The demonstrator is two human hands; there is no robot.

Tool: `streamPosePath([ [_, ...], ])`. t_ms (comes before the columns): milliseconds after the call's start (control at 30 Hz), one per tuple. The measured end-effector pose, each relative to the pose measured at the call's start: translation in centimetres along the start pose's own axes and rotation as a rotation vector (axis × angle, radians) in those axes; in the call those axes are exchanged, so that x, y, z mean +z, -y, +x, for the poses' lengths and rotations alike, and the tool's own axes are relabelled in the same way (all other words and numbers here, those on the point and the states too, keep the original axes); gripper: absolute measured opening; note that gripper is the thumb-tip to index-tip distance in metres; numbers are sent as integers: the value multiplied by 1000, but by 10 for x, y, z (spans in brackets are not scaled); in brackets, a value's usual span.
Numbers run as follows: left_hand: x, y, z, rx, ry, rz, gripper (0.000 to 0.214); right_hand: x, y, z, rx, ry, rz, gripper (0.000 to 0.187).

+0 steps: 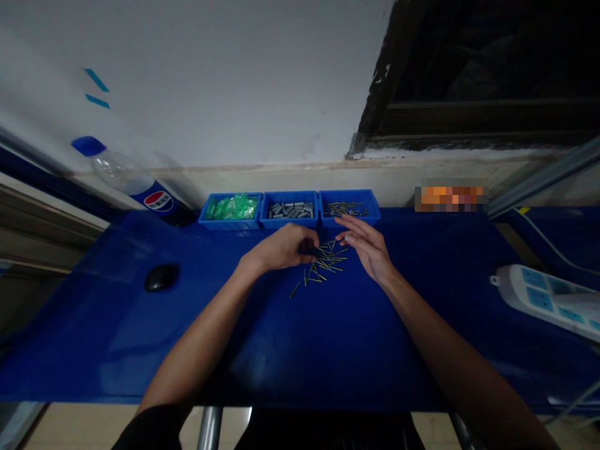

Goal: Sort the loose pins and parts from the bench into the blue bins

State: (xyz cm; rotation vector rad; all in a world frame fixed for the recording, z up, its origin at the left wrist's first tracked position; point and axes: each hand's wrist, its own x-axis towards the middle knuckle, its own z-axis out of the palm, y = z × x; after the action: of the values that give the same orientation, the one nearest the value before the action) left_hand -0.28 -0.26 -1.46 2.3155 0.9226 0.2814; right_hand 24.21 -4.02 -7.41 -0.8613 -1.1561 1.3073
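Note:
Thin brass-coloured metal rods point(328, 259), too small to tell whether drill bits or long screws, lie in a loose heap on the blue table. At the heap's left edge is my left hand point(285, 247), its fingers curved and the thumb apart from them; the space between is dark. My right hand point(369, 247) hovers at the heap's right side, fingers stretched out and holding nothing. One single rod point(294, 290) lies apart, toward the front left. Behind my hands, the right blue bin point(375, 205) contains more such rods.
The middle blue bin point(265, 220) has short grey metal pieces, the left bin point(204, 220) green plastic bags. A Pepsi bottle point(157, 199) and black mouse point(160, 277) are at left. A white power strip point(515, 287) lies right. The wall point(244, 81) rises behind the table point(328, 350).

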Motion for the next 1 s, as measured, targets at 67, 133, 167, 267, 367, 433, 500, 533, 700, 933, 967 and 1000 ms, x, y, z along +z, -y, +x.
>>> streamPosePath([
  [67,3,1,0,20,66,37,33,0,0,0,0,7,-1,49],
  [133,7,2,2,5,94,68,35,-1,0,1,9,11,5,47],
  [167,9,2,3,-5,103,82,35,-1,0,1,12,11,14,45],
  [267,13,1,5,-21,114,112,32,0,1,1,19,9,39,39],
  [367,14,0,5,-33,104,117,31,1,2,0,25,1,44,36],
  [433,15,-1,4,-46,101,121,30,1,2,0,27,1,47,35],
  [500,15,-1,4,-53,100,138,28,0,1,1,25,8,52,35],
  [533,16,-2,4,-53,99,149,27,0,0,1,24,11,52,35],
  [700,17,-2,4,-31,94,159,23,-1,-1,1,30,3,41,33],
  [933,18,-3,5,-49,89,169,18,-2,-2,1,31,6,43,32],
  [967,18,-3,5,-51,87,169,18,-2,-2,1,28,7,44,32],
  [1000,16,-3,4,-52,82,167,17,-2,-2,1,27,7,46,32],
])
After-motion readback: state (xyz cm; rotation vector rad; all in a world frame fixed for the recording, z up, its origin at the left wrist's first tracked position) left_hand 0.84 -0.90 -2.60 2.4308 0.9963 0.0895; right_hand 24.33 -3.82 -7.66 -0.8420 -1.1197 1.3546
